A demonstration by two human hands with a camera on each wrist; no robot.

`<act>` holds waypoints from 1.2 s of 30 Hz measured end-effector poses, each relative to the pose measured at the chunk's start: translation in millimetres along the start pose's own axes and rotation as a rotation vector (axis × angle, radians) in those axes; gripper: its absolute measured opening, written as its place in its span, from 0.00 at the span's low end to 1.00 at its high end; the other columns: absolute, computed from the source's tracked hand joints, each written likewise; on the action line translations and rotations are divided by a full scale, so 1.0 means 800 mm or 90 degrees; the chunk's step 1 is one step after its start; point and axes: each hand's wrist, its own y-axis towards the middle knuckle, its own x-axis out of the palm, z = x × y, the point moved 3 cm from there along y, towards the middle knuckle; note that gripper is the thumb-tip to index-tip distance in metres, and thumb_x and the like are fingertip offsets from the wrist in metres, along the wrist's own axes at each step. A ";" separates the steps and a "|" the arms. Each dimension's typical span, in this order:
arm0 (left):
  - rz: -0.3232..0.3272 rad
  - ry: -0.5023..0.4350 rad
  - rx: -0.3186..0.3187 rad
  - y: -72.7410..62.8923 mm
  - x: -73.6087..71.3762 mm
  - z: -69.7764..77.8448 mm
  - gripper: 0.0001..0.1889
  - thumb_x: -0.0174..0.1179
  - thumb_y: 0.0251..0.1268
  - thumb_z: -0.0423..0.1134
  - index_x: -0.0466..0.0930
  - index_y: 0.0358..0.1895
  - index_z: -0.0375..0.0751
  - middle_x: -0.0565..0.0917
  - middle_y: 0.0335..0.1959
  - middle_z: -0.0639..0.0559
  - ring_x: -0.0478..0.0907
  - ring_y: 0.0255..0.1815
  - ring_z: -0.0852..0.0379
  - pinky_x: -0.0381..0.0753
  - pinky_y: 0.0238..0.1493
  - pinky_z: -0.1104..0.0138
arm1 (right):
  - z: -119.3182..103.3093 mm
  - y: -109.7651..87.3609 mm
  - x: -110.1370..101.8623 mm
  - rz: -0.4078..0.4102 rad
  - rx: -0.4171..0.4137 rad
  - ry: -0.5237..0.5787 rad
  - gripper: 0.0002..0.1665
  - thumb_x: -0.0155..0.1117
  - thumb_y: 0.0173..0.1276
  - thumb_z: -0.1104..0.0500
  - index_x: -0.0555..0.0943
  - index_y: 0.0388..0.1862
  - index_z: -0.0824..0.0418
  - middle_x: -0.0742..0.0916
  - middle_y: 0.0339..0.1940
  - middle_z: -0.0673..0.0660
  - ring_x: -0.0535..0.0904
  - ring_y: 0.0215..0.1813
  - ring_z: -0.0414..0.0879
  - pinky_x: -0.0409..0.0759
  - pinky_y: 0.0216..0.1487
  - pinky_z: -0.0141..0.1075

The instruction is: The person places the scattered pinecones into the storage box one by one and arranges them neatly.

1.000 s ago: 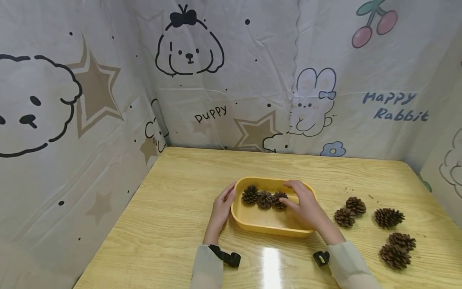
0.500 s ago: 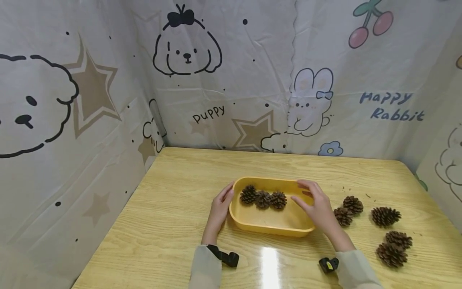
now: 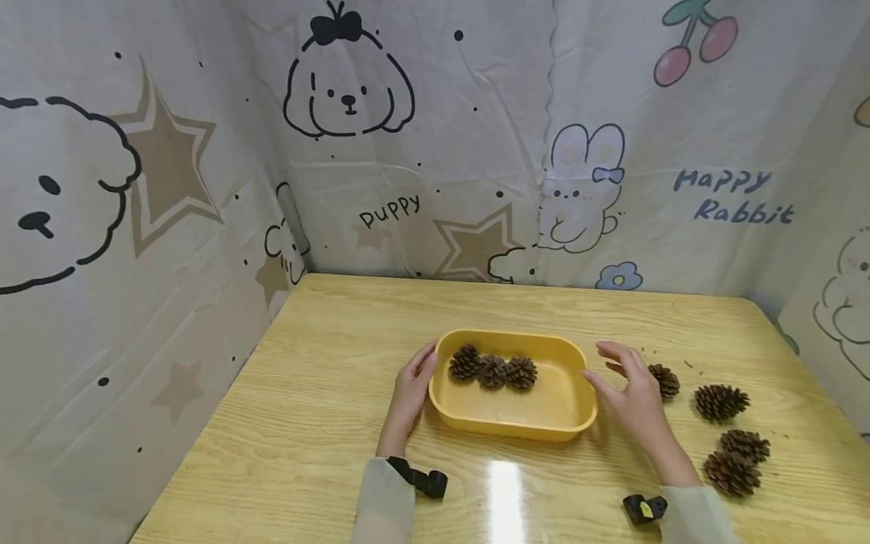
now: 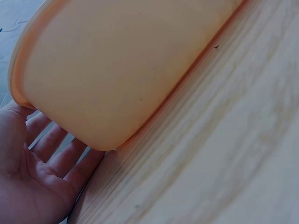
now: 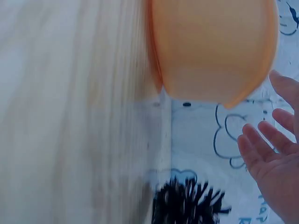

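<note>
A yellow plastic tub [image 3: 513, 423] stands on the wooden table with three brown pine cones in it: one at the left [image 3: 465, 363], another beside it [image 3: 492, 372] and a third to the right [image 3: 521, 373]. My left hand [image 3: 411, 393] rests against the tub's left end, its fingers [image 4: 74, 156] extended along the outside wall and the thumb by the rim. Just off the tub's right end, my right hand [image 3: 633, 391] is in the air, fingers spread and nothing in its grasp. A loose pine cone [image 3: 666, 382] shows partly behind it.
Farther right lie a single pine cone [image 3: 722, 403] and a touching pair, one behind [image 3: 745, 446] and one in front [image 3: 732, 474]. Small brown crumbs dot the table [image 3: 326, 363] near them. A printed cloth [image 3: 408, 174] hangs along the back and sides.
My right hand has let go of the rightmost pine cone inside the tub and moved right, out past the tub's rim. My left hand has stayed at the tub's left end.
</note>
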 end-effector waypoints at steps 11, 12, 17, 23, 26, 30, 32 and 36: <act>0.004 -0.009 0.001 0.015 0.001 -0.032 0.25 0.50 0.76 0.52 0.69 0.71 0.51 0.71 0.72 0.49 0.66 0.74 0.50 0.69 0.73 0.55 | 0.030 -0.022 -0.030 0.002 0.072 -0.062 0.29 0.70 0.64 0.60 0.74 0.62 0.65 0.79 0.58 0.64 0.73 0.53 0.49 0.62 0.52 0.07; 0.005 -0.008 0.001 0.015 0.001 -0.032 0.25 0.50 0.76 0.53 0.69 0.71 0.52 0.71 0.72 0.50 0.66 0.74 0.50 0.69 0.73 0.55 | 0.031 -0.024 -0.032 0.003 0.079 -0.070 0.28 0.70 0.64 0.60 0.74 0.62 0.65 0.79 0.58 0.64 0.74 0.53 0.47 0.63 0.51 0.08; 0.011 -0.003 0.001 0.017 0.001 -0.036 0.25 0.50 0.75 0.53 0.69 0.71 0.52 0.71 0.72 0.49 0.67 0.74 0.49 0.70 0.72 0.55 | 0.036 -0.033 -0.042 0.003 0.107 -0.106 0.29 0.71 0.64 0.59 0.75 0.61 0.65 0.80 0.55 0.63 0.73 0.52 0.43 0.69 0.49 0.22; 0.009 -0.012 0.006 0.019 0.001 -0.039 0.25 0.50 0.75 0.53 0.69 0.71 0.52 0.71 0.72 0.49 0.67 0.74 0.49 0.70 0.72 0.54 | 0.042 -0.041 -0.048 -0.029 0.149 -0.123 0.29 0.70 0.65 0.58 0.73 0.61 0.69 0.78 0.56 0.68 0.74 0.54 0.61 0.75 0.51 0.53; 0.008 -0.011 0.004 0.019 0.000 -0.039 0.25 0.50 0.75 0.53 0.70 0.71 0.52 0.72 0.72 0.50 0.67 0.74 0.50 0.70 0.72 0.55 | 0.045 -0.046 -0.049 -0.047 0.168 -0.122 0.30 0.69 0.66 0.58 0.72 0.61 0.70 0.76 0.57 0.70 0.73 0.55 0.65 0.74 0.51 0.62; 0.008 -0.011 0.003 0.019 0.000 -0.038 0.25 0.50 0.75 0.53 0.70 0.71 0.52 0.72 0.72 0.50 0.67 0.74 0.50 0.70 0.73 0.56 | 0.048 -0.050 -0.049 -0.063 0.173 -0.133 0.30 0.69 0.66 0.58 0.72 0.61 0.70 0.74 0.58 0.71 0.72 0.56 0.66 0.74 0.51 0.64; 0.007 -0.012 0.004 0.018 0.000 -0.038 0.25 0.51 0.75 0.53 0.69 0.71 0.52 0.71 0.72 0.50 0.67 0.74 0.50 0.69 0.73 0.55 | 0.049 -0.050 -0.049 -0.074 0.164 -0.143 0.30 0.69 0.65 0.59 0.72 0.62 0.70 0.73 0.60 0.72 0.71 0.58 0.68 0.72 0.53 0.65; 0.005 -0.016 0.010 0.018 0.001 -0.037 0.25 0.51 0.75 0.52 0.69 0.71 0.50 0.71 0.72 0.48 0.67 0.74 0.49 0.69 0.72 0.54 | 0.053 -0.052 -0.047 -0.108 0.134 -0.173 0.33 0.72 0.61 0.62 0.71 0.62 0.71 0.72 0.62 0.74 0.68 0.61 0.71 0.69 0.54 0.69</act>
